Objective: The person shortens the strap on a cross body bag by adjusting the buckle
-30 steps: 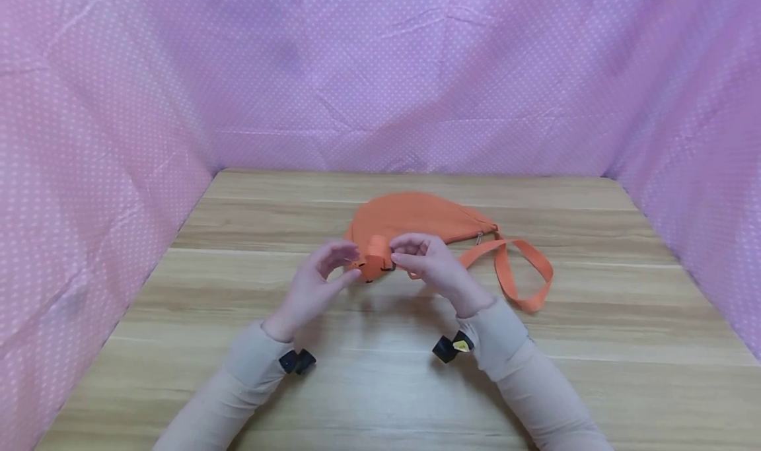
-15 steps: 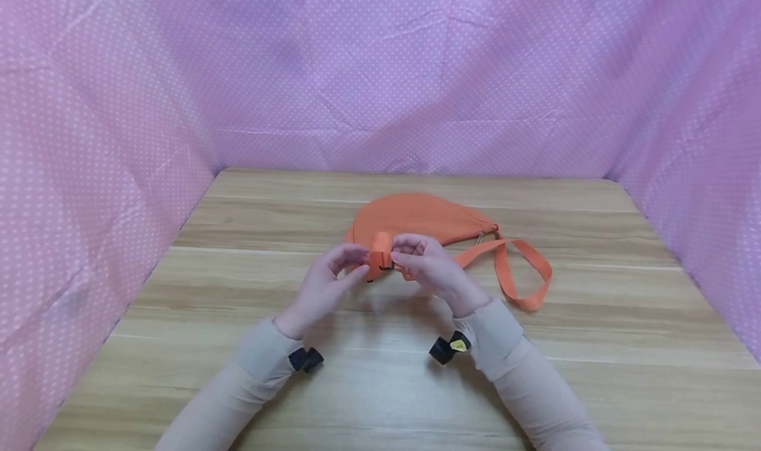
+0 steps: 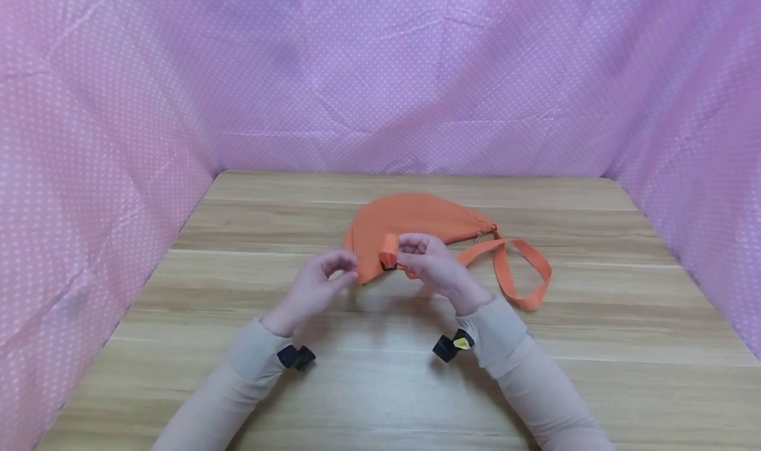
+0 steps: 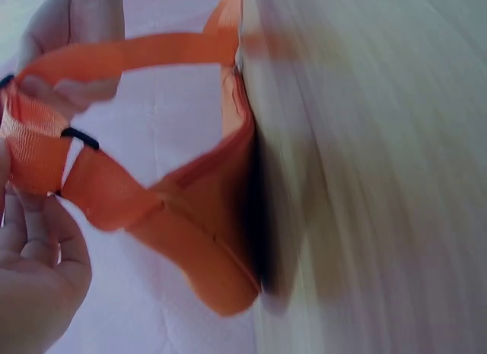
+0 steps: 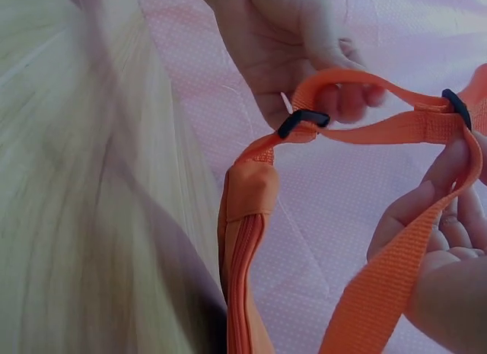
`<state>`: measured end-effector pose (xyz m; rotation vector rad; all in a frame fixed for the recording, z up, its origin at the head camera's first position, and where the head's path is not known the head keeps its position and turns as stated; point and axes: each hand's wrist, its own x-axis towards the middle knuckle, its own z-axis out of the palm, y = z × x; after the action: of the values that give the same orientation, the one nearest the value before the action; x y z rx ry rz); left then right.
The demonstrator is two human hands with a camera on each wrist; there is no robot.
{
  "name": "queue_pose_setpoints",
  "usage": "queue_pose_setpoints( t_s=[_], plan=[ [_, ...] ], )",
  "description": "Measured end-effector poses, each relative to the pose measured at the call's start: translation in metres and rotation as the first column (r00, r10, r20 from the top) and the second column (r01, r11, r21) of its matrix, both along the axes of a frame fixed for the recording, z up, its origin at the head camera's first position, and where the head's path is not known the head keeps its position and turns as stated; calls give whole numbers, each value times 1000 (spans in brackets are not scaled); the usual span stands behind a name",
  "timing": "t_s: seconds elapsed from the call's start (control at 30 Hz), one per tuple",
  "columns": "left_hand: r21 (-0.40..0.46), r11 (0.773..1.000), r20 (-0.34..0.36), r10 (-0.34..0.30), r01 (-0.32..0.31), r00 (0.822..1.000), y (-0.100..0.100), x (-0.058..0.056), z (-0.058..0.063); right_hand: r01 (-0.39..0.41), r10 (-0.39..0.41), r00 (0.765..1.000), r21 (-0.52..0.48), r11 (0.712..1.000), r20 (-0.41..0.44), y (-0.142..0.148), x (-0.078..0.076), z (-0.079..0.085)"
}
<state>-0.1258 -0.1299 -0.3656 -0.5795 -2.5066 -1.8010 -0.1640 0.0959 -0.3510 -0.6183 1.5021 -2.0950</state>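
Note:
An orange waist bag [image 3: 410,216] lies on the wooden table, its strap [image 5: 380,293] trailing right in a loose loop. My right hand [image 3: 436,266] pinches the strap by a black slider buckle [image 5: 456,109], keeping a small loop of webbing [image 3: 389,249] raised in front of the bag. Beside the bag's left end is my left hand [image 3: 318,289], its fingers loosely bent and a small gap from that loop in the head view. A second black buckle [image 5: 303,122] sits where the webbing meets the bag's end. In the right wrist view the webbing partly covers my left fingertips.
Wooden tabletop [image 3: 380,385] extends around the bag on all sides. Pink dotted cloth [image 3: 380,74] hangs behind the table and along both sides. A small black camera [image 3: 297,357] is strapped at each wrist.
My left hand moved right to the webbing loop half a second ago, and is now back to the left. The loop has shifted slightly right; my right hand stays nearly in place.

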Motion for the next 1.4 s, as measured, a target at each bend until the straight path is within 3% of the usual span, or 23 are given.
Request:
queue_pose_setpoints(
  t_s=[0.13, 0.27, 0.43, 0.5, 0.7, 0.87, 1.1, 1.27, 1.4],
  plan=[
    [10, 996, -3, -87, 87, 996, -17, -2, 1, -17, 17, 999, 7, 1000, -29, 1, -1, 5],
    [-31, 986, 0, -166, 166, 986, -31, -4, 6, 19, -16, 999, 85, 996, -30, -1, 2, 9],
    [-180, 973, 82, -135, 148, 987, -25, -3, 14, 78, -73, 997, 186, 979, -33, -9, 7, 13],
    [-198, 971, 96, -119, 136, 988, -16, -1, 15, 90, -78, 995, 230, 969, -61, -11, 9, 13],
    [-77, 995, 86, -51, 57, 995, 2, 3, 17, 117, -87, 989, 282, 952, -117, -13, 11, 13],
    [-71, 997, 83, -11, 17, 997, 2, 4, 16, 118, -82, 988, 289, 950, -134, -10, 11, 13],
    [-106, 992, 77, -56, 64, 995, -18, 0, 15, 115, -94, 990, 213, 970, -107, -4, 7, 16],
    [-48, 988, 35, -142, 144, 989, -40, -4, 11, 107, -97, 993, 155, 982, -67, 2, 4, 17],
    [14, 978, 17, -208, 208, 978, -55, -7, 10, 114, -103, 992, 192, 975, -68, 2, 4, 18]
  ],
)
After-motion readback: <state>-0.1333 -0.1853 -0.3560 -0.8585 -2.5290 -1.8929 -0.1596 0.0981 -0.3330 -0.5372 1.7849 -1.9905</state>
